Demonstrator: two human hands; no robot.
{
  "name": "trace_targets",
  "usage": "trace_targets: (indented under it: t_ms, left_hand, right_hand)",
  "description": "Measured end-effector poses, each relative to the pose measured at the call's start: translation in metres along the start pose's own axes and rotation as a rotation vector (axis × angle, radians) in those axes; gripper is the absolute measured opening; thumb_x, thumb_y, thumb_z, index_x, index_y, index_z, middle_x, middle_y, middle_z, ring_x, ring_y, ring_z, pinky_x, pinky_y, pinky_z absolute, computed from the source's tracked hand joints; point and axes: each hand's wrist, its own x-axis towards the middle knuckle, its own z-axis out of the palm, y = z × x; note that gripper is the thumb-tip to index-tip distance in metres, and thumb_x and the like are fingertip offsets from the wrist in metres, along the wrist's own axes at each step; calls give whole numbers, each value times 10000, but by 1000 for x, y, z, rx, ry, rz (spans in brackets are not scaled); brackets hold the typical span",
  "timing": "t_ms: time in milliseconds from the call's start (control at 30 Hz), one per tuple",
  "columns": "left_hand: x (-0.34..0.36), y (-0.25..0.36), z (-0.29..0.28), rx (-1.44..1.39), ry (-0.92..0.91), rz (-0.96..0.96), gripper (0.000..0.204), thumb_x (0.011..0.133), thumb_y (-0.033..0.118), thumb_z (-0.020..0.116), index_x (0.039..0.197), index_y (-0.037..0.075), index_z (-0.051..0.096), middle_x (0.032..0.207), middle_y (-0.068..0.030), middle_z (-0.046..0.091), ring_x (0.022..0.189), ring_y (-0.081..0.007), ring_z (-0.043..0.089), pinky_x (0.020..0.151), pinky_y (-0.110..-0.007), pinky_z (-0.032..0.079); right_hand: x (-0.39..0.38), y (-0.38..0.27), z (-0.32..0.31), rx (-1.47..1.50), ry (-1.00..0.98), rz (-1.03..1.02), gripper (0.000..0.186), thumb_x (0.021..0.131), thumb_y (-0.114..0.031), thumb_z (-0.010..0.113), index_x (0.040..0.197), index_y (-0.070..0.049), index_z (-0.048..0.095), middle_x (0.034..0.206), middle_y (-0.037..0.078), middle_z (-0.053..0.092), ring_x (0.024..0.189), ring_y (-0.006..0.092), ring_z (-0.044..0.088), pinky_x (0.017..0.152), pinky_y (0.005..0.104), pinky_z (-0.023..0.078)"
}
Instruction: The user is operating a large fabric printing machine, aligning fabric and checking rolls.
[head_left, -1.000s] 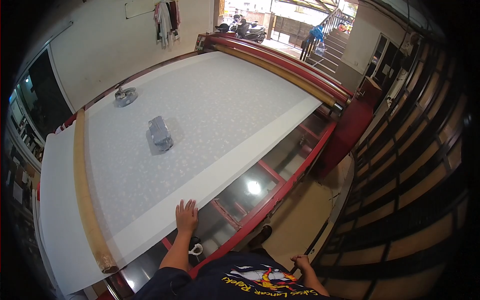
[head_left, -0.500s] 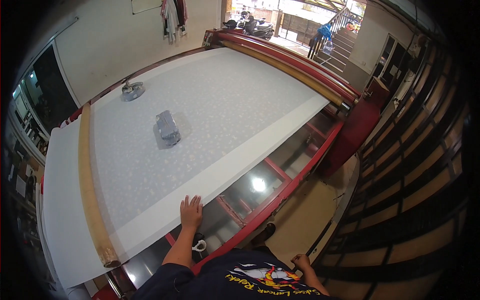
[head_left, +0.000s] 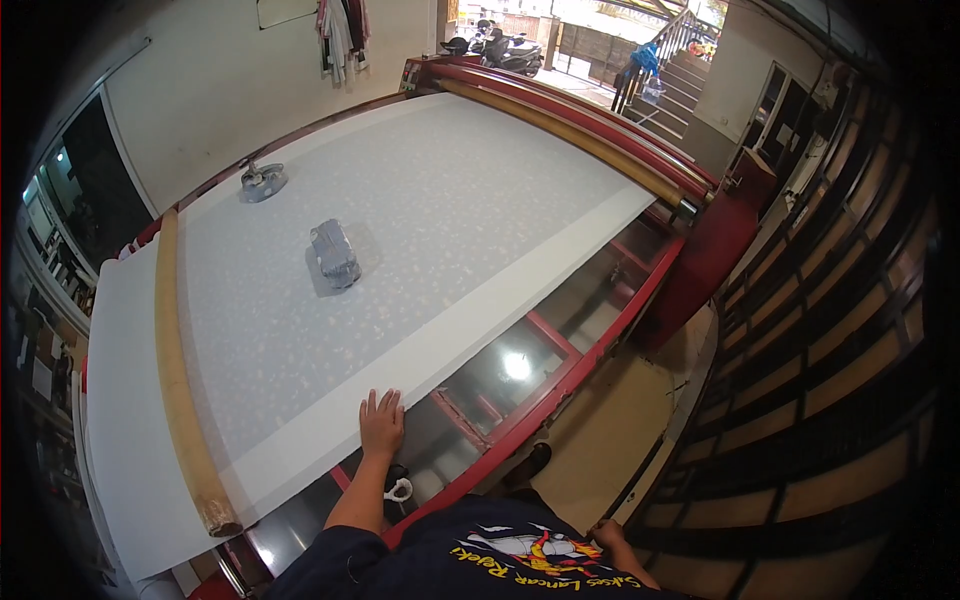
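My left hand [head_left: 382, 425] lies with fingers apart on the white border [head_left: 480, 340] of a broad sheet, near its front edge. The sheet's pale grey, finely speckled area [head_left: 450, 200] carries a wrapped grey block [head_left: 335, 255] and a round grey lump with a metal top [head_left: 262, 185]. A long tan cardboard tube [head_left: 182, 400] lies across the sheet's left side. My right hand [head_left: 605, 532] is low at the right beside my dark shirt, partly hidden, fingers curled; what they hold cannot be made out.
The red machine frame [head_left: 525, 408] has metal panels below the sheet and rollers [head_left: 560, 135] along the far end, beside a red side housing [head_left: 700, 270]. A dark grille [head_left: 820, 360] stands at the right. Beyond the opening are scooters [head_left: 505, 55] and stairs [head_left: 665, 105].
The view has shifted slightly, mostly between the first two frames. My left hand stays on the border. My right hand has dropped a little and is more hidden behind my shirt.
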Motion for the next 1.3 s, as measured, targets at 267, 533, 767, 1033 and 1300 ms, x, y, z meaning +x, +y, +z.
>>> trace_targets:
  t_ms: [267,533,767,1033,1300]
  left_hand:
    - [-1,0,3,-6,5,14,416,1033,318,489,1379,132,627,1439,-59,602,1431,-379,418,1192,-545,279]
    - [2,-3,0,7,-8,-3,429,1045,331,471,1399,134,615,1452,-62,592,1443,-377,407,1194,-549,273]
    - [2,3,0,9,-33,-5,430,1053,326,460,1418,147,600,1468,-48,579,1456,-364,393,1202,-540,263]
    - [0,1,-3,10,-29,-4,431,1057,324,456,1417,135,598,1470,-51,577,1452,-372,395,1203,-542,261]
    - [-1,0,-5,13,-33,-5,433,1057,327,452,1419,137,597,1467,-45,580,1456,-372,388,1209,-538,256]
  right_hand:
    - [-4,-13,-2,141,45,10,286,779,-311,826,902,-57,778,885,133,767,837,265,748,789,384,575]
    - [-10,-22,-8,-15,31,-31,306,784,-349,814,916,-74,782,929,121,771,898,282,748,834,405,574]
    - [-8,-4,-1,49,27,-10,275,797,-336,809,899,-81,784,906,86,779,856,228,750,789,374,576]
    - [-6,-8,-6,30,30,-10,278,797,-342,814,889,-82,783,889,94,775,834,235,749,783,378,575]
    - [-10,-19,-15,23,9,4,295,794,-357,814,902,-84,782,891,99,771,850,244,746,797,380,573]
